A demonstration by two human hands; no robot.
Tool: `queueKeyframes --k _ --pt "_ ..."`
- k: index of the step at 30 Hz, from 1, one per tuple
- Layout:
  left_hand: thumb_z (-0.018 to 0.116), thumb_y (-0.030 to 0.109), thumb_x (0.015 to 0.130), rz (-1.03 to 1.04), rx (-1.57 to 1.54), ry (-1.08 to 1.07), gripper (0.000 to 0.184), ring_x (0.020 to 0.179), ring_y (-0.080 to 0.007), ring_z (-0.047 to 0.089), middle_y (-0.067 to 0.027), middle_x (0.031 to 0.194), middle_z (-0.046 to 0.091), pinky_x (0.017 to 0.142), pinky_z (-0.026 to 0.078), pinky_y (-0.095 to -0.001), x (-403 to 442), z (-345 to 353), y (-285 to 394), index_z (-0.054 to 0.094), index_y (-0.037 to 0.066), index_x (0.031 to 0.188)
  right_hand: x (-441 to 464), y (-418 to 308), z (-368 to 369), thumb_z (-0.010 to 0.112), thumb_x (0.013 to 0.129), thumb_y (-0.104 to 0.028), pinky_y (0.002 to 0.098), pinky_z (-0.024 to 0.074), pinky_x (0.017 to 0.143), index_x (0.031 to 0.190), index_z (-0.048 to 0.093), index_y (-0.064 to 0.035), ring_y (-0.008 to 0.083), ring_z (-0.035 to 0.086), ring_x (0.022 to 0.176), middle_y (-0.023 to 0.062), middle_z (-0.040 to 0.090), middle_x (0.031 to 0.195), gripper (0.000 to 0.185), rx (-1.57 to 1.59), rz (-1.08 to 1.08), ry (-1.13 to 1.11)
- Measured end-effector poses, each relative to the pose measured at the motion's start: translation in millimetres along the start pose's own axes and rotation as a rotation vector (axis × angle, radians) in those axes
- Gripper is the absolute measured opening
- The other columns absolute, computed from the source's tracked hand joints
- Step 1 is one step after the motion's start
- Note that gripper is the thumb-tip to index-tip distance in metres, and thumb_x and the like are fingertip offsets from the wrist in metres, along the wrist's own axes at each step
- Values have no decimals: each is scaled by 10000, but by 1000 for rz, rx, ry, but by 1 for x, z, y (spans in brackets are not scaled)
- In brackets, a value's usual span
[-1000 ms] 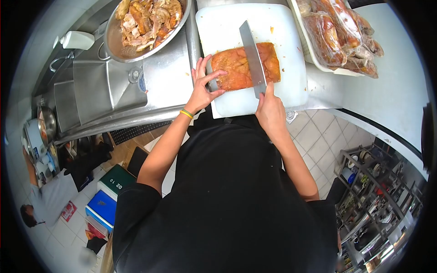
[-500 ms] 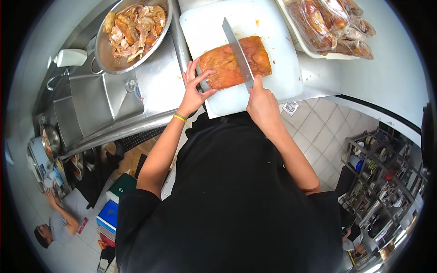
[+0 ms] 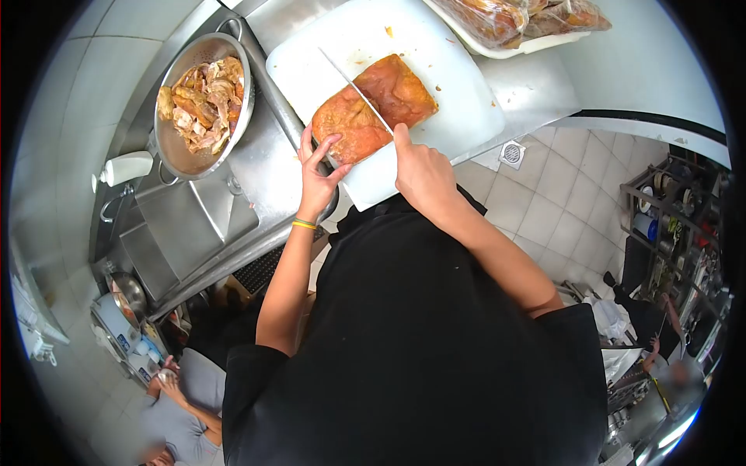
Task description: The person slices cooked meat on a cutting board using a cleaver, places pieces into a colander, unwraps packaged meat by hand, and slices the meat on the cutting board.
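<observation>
A slab of reddish-brown roasted meat [image 3: 404,89] lies on a white cutting board [image 3: 470,113]. My right hand [image 3: 423,175] is wrapped round the handle of a cleaver [image 3: 356,92]. Its blade, seen almost edge-on, stands across the slab and splits it into left and right parts. The left part [image 3: 342,120] sits a little nearer to me. Whether the cut goes fully through, I cannot tell. My left hand [image 3: 317,179] grips the slab's left end, thumb on the near side and fingers curved around the edge.
A steel colander [image 3: 165,147] of cut meat stands at the left beside a steel sink [image 3: 183,217]. At the upper right, a white tray [image 3: 536,48] holds plastic-wrapped meat. A co-worker [image 3: 186,404] is at the lower left, another person [image 3: 657,353] at the right near a rack [image 3: 657,186].
The cleaver has turned from showing its broad side to nearly edge-on, and the slab's two parts now look offset. Both hands keep their holds. The whole view has rotated and shifted.
</observation>
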State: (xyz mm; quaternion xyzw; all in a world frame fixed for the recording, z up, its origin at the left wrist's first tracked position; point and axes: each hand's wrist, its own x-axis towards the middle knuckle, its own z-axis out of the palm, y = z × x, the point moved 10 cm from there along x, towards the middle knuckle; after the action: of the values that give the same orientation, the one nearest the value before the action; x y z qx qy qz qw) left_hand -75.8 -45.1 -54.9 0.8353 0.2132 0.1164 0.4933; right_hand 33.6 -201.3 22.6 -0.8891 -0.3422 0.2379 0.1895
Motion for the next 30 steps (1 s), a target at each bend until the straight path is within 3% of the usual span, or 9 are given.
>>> queueKeyframes --k 13,16,19,21,22,23,25,30 --pt "792 18 697 -15 -5 -4 612 1457 -295 221 -208 1556 232 1165 228 -397 -2 0 1 618 110 1276 1 2 1 570 762 31 510 523 627 1032 398 2 422 662 691 243 646 696 321 23 2 -10" --pt "807 90 694 -26 -77 31 553 1445 -317 228 -162 1564 237 1166 171 -449 -3 -3 1 660 186 1218 3 5 3 578 797 2 519 516 635 1062 406 7 425 658 704 241 646 709 316 3 32 -34" --pt "759 86 745 34 -30 33 550 1449 -306 245 -170 1573 225 1166 232 -417 4 -10 18 613 109 1275 -2 18 -20 575 858 -54 534 498 646 1092 421 -4 436 648 727 244 643 721 284 112 -17 52" --pt "736 110 767 17 -80 105 566 1422 -305 305 -147 1558 280 1158 256 -421 8 -24 24 577 96 1310 -14 36 -32 565 906 -104 544 476 656 1108 431 -14 454 630 738 261 632 733 259 169 6 52" --pt "720 66 760 79 37 123 612 1371 -282 392 -142 1499 389 1143 291 -416 16 -31 36 536 81 1344 -22 47 -42 558 913 -105 547 468 658 1133 433 -14 465 620 739 267 628 738 268 171 62 82" --pt "695 19 782 70 -57 131 592 1332 -252 441 -136 1431 476 1129 318 -399 24 -33 32 524 67 1348 -31 61 -52 550 921 -106 550 460 660 1158 435 -14 475 611 739 272 624 743 279 170 114 113" --pt "681 -45 777 -31 -162 48 581 1260 -244 500 -128 1386 517 1086 373 -365 39 -29 15 523 40 1329 -51 99 -53 552 935 -104 506 448 654 1218 443 6 495 592 755 277 605 769 323 216 107 152" --pt "672 -60 789 -140 -149 -27 510 1056 -186 563 -75 1272 567 961 456 -305 52 -31 2 562 35 1277 -112 141 -68 562 925 -89 494 436 625 1183 464 -3 495 575 737 274 602 776 289 167 63 75"
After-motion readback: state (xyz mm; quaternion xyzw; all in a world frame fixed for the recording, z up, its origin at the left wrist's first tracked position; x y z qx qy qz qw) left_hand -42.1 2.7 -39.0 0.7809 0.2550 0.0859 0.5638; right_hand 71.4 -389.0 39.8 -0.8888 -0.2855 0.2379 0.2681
